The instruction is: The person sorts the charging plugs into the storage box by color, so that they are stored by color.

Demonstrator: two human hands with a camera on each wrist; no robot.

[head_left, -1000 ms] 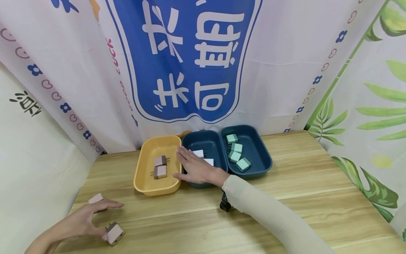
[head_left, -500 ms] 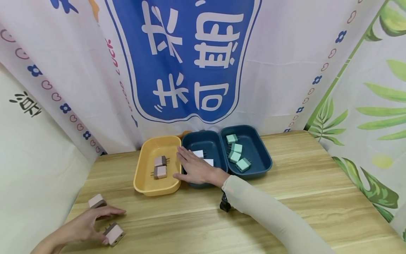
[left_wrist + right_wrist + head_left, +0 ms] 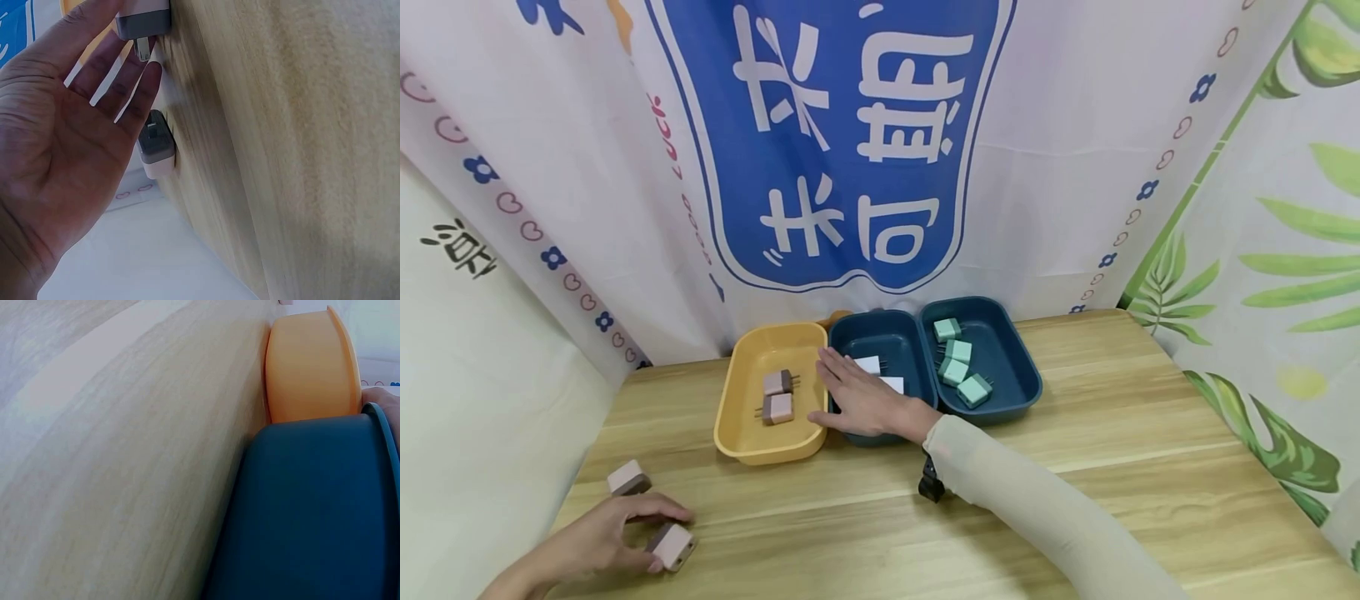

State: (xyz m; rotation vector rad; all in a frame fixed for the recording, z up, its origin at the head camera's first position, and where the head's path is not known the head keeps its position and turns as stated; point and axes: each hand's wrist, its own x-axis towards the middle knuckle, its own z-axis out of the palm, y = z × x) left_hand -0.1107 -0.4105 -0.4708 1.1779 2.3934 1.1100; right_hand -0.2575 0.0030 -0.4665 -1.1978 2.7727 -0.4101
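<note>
My left hand [image 3: 602,533] is at the table's near left, thumb and fingers around a pink plug charger [image 3: 673,547] that they pinch. In the left wrist view this charger [image 3: 144,22] shows its grey end and metal prongs. Just behind that hand lies a second pink charger [image 3: 628,478]. Fingers straight, my right hand [image 3: 868,400] rests across the middle dark blue tray [image 3: 880,321], its fingertips at the rim of the yellow tray [image 3: 745,446]. It partly hides two white chargers [image 3: 868,365].
Two pink chargers [image 3: 778,408] lie in the yellow tray. Several mint green chargers [image 3: 974,390] are in the right dark blue tray [image 3: 1018,375]. The trays stand side by side at the back of the wooden table [image 3: 820,533], against a printed curtain [image 3: 1037,208].
My left hand's fingers have closed in on the nearer pink charger, which has shifted slightly away from me. The prongs are now hidden in the head view. My right hand has stayed still.
</note>
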